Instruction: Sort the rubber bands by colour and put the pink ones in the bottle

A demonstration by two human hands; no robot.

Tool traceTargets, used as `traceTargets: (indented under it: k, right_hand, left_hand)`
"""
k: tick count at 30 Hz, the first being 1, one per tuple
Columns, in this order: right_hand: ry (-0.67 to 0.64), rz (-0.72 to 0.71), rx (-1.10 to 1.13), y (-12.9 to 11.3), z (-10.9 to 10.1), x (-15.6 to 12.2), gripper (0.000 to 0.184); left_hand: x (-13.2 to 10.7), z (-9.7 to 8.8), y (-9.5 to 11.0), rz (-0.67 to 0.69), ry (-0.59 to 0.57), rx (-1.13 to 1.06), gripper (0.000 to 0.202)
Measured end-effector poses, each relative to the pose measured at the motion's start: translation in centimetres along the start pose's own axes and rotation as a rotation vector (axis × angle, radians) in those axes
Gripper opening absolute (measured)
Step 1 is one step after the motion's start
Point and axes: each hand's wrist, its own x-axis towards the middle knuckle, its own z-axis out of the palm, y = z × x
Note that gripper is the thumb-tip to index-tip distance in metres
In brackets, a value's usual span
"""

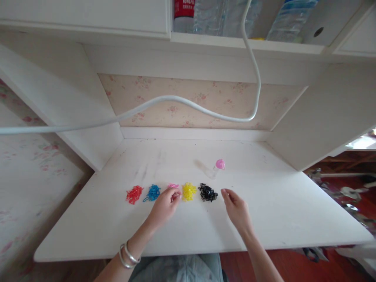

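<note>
Several small piles of coloured looped bands lie in a row on the white desk: a red pile, a blue pile, a pink pile, a yellow pile and a black pile. My left hand is closed in front of the pink pile, partly hiding it, with fingertips beside the yellow one. Just right of the black pile, my right hand is closed in a pinch. Anything between the fingers of either hand is too small to make out. Behind the black pile is a small clear container with a pink top.
The white desk has side panels and a low back ledge. A white cable crosses the view in front of the flowered wall. Overhead, a shelf holds several water bottles.
</note>
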Motion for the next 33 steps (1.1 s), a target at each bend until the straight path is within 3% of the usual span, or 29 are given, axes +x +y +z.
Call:
traceTargets:
  k: [3, 5, 8, 12, 16, 21, 27, 33]
  right_hand:
    - [0.110, -0.064, -0.248, -3.1, -2.5, 4.1, 0.054]
    - [0.137, -0.050, -0.402, -5.0, -3.1, 6.4, 0.063]
    - [0.054, -0.050, -0.581, -6.7, -2.5, 8.8, 0.069]
    - [-0.072, -0.103, -0.756, -8.8, -0.6, 10.3, 0.053]
    - [-0.066, -0.209, -0.697, -12.4, 0.8, 9.9, 0.049]
    - [-0.208, -0.460, -0.335, -16.6, 3.4, 6.4, 0.049]
    - [-0.201, -0.516, -0.210, -17.6, 5.5, 3.3, 0.035]
    - [-0.297, -0.488, -0.123, -16.9, 5.3, 3.6, 0.029]
  left_hand:
    - [-1.7, -0.5, -1.1, -0.057, 0.082, -0.138, 0.020]
    - [-2.4, -0.8, -1.4, -0.084, 0.116, -0.185, 0.020]
    - [-2.9, -1.0, -1.3, -0.083, 0.112, -0.195, 0.020]
    - [-2.8, -1.1, -0.8, -0.056, 0.100, -0.155, 0.020]
    - [-0.9, -1.6, 0.0, 0.003, 0.143, -0.102, 0.025]
    - [3.1, -3.3, 1.6, 0.053, 0.287, 0.027, 0.053]
    - [4.0, -3.5, 1.7, -0.121, 0.054, -0.060, 0.031]
    - [3.4, -4.4, 1.2, -0.072, -0.151, -0.312, 0.023]
